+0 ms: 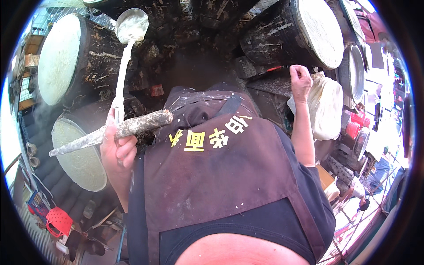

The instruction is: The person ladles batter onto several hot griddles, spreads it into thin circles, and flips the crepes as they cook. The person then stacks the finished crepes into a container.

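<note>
My left hand [117, 145] is closed round the white-coated handle [125, 70] of a ladle and a long, tapered, crusted stick [148, 120] lying crosswise. The ladle's round bowl [132, 26] holds pale batter and is raised at upper left. Below the stick sits a round pan with a pale surface [77, 163]. My right hand [301, 81] is raised at the right, fingers curled together; what they hold, if anything, is hidden. It is just left of a bundle of cream cloth [324, 110], under a large dark drum with a white top [320, 28].
Another blackened drum with a white top [59, 59] stands at upper left, and more round pans [353, 73] line the right. A red basket [57, 221] is at lower left. Red items [355, 123] lie at right. Another person [357, 192] is at the far right.
</note>
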A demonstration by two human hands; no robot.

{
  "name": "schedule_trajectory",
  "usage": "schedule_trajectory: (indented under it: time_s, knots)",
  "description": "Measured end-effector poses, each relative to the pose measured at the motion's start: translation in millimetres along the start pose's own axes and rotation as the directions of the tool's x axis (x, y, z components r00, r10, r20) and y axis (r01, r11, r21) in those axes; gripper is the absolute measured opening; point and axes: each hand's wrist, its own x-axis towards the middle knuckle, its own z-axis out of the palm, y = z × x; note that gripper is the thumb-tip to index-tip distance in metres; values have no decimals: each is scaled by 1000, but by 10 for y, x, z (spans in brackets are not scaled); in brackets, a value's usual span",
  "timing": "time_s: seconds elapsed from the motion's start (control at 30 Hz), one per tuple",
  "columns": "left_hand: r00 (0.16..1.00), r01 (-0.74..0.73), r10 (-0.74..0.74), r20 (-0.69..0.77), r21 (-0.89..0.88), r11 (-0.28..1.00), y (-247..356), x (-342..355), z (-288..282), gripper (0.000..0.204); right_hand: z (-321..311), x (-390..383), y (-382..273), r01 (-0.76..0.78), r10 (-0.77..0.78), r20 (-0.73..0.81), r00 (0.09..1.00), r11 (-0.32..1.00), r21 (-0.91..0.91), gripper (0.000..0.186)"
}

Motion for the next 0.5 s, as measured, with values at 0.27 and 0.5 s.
schedule_trajectory:
  time_s: [0.27, 0.5]
  knots:
    - [990, -56, 72, -122, 127, 990, -78, -177, 329, 54, 948, 283, -656, 145, -239, 303, 923, 942, 303, 5]
    - [994, -103, 96, -60, -118, 988, -123, -70, 216, 60, 1954, 1067, -1731, 641, -707, 248, 662, 706, 302, 41]
